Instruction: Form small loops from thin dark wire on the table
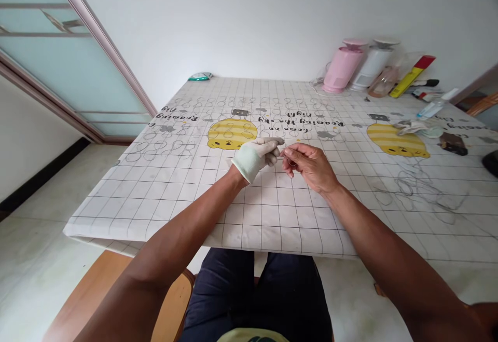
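Observation:
Over the middle of the table, my left hand (257, 156) wears a pale work glove, its fingers pressed together. Close to its fingertips, my bare right hand (310, 166) pinches between thumb and index finger. A thin wire (290, 162) shows faintly at the right fingers and seems to run to the gloved ones; most of it is hidden. Thin wire loops (150, 145) lie in rows on the tablecloth at the left and beyond the hands. A loose tangle of thin wire (418, 189) is spread to the right.
A checked tablecloth (179, 217) covers the table. Pink (343, 69) and white (371, 67) appliances stand at the back right, with a yellow-red box (412, 77) and bottle (438, 104). A dark brown block (453, 144) lies at right, a green packet (201, 76) at the far left corner.

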The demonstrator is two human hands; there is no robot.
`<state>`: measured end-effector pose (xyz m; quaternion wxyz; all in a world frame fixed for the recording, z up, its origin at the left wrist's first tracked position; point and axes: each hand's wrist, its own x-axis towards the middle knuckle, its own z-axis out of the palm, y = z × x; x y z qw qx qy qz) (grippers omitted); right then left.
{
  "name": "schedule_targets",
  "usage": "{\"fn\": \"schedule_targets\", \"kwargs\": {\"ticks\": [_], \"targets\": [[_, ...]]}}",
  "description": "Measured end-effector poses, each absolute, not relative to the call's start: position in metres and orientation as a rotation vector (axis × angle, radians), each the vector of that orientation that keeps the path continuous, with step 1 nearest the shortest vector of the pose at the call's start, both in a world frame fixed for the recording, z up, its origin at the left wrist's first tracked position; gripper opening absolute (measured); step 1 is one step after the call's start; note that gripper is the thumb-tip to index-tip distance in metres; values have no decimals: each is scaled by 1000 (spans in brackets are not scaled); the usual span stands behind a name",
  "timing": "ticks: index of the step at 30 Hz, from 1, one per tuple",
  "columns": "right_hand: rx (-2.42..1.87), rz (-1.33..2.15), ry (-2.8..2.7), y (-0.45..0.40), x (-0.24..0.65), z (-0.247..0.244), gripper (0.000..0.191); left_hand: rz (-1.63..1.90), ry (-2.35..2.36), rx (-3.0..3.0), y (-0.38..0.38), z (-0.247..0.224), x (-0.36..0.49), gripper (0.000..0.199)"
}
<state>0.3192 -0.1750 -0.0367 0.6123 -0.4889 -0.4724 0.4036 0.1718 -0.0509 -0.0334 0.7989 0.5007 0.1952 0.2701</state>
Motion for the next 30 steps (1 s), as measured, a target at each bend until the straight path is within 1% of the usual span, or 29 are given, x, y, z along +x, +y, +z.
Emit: {"fn": "schedule_targets", "kwargs": {"ticks": [6, 10, 12, 14, 16, 20, 23, 26, 30], "targets": [[-1157, 955, -1095, -177, 316, -33, 37, 508, 361, 1030, -51, -36, 172, 20], [-1222, 945, -1090, -178, 319, -27, 50, 680, 502, 1187, -55, -29, 170, 16], [-1231, 944, -1061, -178, 323, -25, 59, 770, 556, 1269, -57, -24, 167, 18], [-1225, 933, -1025, -178, 327, -24, 63, 823, 580, 1303, -57, -21, 164, 21], [-1222, 918, -1027, -179, 330, -24, 59, 846, 589, 1294, -56, -20, 162, 22], [-1253, 893, -1103, -179, 329, -28, 43, 840, 563, 1215, -52, -24, 162, 23], [-1282, 888, -1083, -178, 327, -33, 40, 832, 561, 1203, -51, -25, 163, 22], [-1331, 874, -1017, -178, 327, -36, 39, 815, 675, 1280, -53, -22, 162, 18], [-1375, 835, -958, -178, 326, -35, 33, 649, 775, 1433, -55, -19, 155, 13]]}}
